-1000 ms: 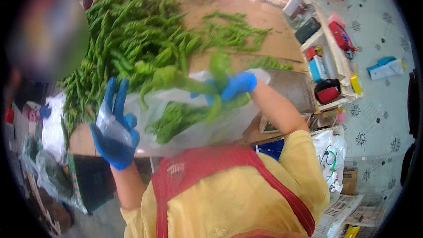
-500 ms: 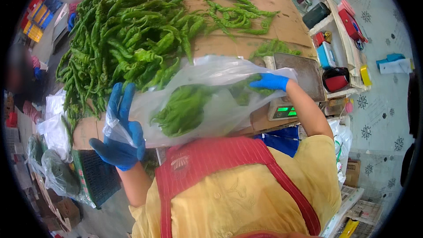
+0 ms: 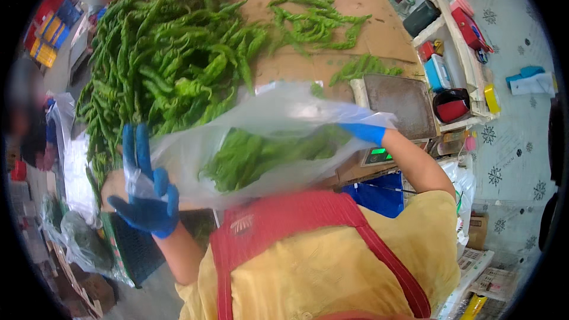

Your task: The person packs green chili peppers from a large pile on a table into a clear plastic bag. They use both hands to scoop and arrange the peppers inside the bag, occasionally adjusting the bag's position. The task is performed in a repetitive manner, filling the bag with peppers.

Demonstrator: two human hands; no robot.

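**Two blue gloves, one bag of green peppers**

Two hands are busy, and both wear blue gloves. Your left hand [image 3: 145, 192] grips one end of a clear plastic bag [image 3: 267, 124]. Two of its fingers [image 3: 135, 148] stick straight up, and the rest pinch the plastic tight. Your right hand [image 3: 363, 133] is at the other end of the bag. Most of that hand is hidden by the plastic, so you cannot tell how its fingers are bent, but the bag hangs from it there.

You hold the bag up in the air, stretched sideways between your hands, just in front of your chest. A bunch of long green peppers [image 3: 267, 151] lies inside it, in the low middle part.

Behind the bag is a table covered with brown cardboard [image 3: 367, 29]. A very big heap of peppers [image 3: 166, 65] sits on its left part. A smaller pile [image 3: 314, 21] lies further back, well apart from the heap. A flat grey scale [image 3: 398, 104] stands just beside your right hand, with a small green screen [image 3: 379, 154] under your wrist. You wear a yellow shirt and a red apron [image 3: 296, 225].
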